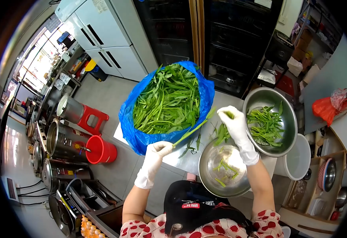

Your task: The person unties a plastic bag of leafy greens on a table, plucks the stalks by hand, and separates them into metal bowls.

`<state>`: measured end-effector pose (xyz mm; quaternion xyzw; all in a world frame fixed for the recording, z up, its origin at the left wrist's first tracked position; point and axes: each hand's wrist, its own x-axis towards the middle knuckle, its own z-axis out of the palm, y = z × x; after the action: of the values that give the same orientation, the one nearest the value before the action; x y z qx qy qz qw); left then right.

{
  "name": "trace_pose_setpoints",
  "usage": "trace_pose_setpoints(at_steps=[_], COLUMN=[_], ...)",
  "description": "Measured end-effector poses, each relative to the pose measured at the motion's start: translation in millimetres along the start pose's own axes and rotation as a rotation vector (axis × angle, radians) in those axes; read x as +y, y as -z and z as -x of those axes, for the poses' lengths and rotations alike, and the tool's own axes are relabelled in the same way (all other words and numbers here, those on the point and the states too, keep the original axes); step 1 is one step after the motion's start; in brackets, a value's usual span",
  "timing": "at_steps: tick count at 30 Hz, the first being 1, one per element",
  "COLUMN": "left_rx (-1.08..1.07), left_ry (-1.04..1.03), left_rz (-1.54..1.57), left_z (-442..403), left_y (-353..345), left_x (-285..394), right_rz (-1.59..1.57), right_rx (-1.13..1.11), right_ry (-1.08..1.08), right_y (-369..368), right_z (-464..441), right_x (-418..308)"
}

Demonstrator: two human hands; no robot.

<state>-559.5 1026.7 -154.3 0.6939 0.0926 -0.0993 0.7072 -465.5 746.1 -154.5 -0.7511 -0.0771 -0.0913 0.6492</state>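
Note:
My left hand (155, 156), in a white glove, pinches the lower end of a long green vegetable stalk (190, 133). That stalk slants up to the right, in front of a blue plastic bag (126, 119) full of leafy greens (167, 99). My right hand (236, 126), gloved too, is closed around a bit of green, and leaves (222, 134) show just below it. Under my right forearm stands a steel basin (206, 178) with a few short stem pieces (225, 166). A second steel basin (290, 139) to the right holds picked leafy pieces (266, 125).
Loose leaves (191, 146) lie on the metal table (181, 162). A white bucket (299, 156) stands at the right, by a shelf unit (314, 190). On the left are a red bucket (102, 150), a red stool (95, 119) and steel pots (62, 139). Fridges (102, 35) line the back.

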Motion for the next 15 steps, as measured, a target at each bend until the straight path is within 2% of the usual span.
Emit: trace_pose_setpoints(at_steps=[3, 4, 5, 6, 8, 14, 15], left_rx=[-0.01, -0.035, -0.06, -0.086, -0.099, -0.122, -0.129], left_ry=[-0.073, -0.084, -0.096, -0.11, -0.087, -0.008, 0.012], left_rz=[-0.103, -0.099, -0.097, -0.098, -0.098, -0.051, -0.022], left_z=[-3.1, -5.3, -7.2, -8.8, -9.2, -13.4, -13.8], left_y=[-13.4, -17.5, -20.6, -22.9, -26.3, -37.2, -42.0], left_x=[0.9, 0.7, 0.8, 1.7, 5.5, -8.5, -13.5], right_rz=[0.234, 0.341, 0.498, 0.553, 0.578, 0.731, 0.664], right_rx=[-0.123, -0.228, -0.271, -0.312, -0.407, -0.446, -0.412], right_ry=[0.487, 0.477, 0.653, 0.709, 0.628, 0.577, 0.467], right_y=[-18.5, -25.4, -31.6, -37.8, -37.5, -24.8, -21.4], right_z=[18.6, 29.3, 33.7, 38.9, 41.9, 45.8, 43.4], right_x=[-17.7, -27.7, -24.7, -20.1, -18.0, -17.1, -18.4])
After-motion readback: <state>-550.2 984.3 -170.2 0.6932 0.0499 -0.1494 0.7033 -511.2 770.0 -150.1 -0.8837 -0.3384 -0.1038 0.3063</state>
